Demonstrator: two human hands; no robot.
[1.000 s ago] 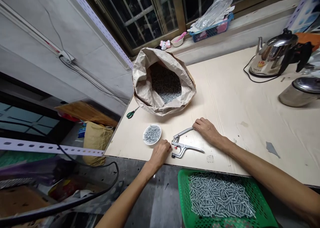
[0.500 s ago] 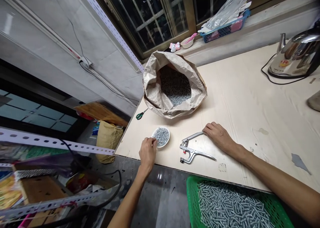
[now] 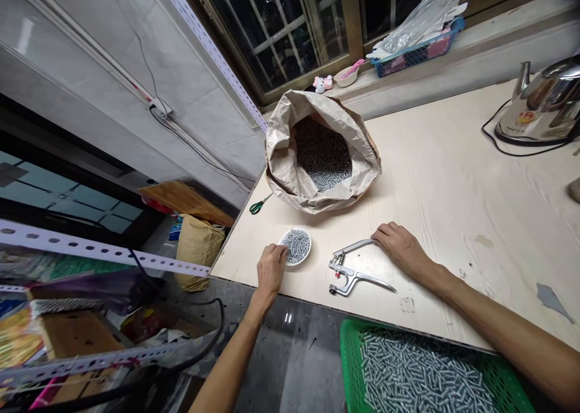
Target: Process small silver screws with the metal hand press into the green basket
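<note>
Left hand (image 3: 270, 268) gone from pliers (image 3: 348, 274) to dish (image 3: 295, 246) of screws, left of pliers — fingers curled over rim, pinch not discernible. Right hand (image 3: 399, 248) rests loosely open, fingertips on upper handle of pliers — pliers flat on surface (image 3: 453, 189), sack (image 3: 322, 153) beyond pliers.

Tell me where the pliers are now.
In the head view, the pliers lie on the table near its front edge, right of the dish; the right hand touches one handle.
</note>
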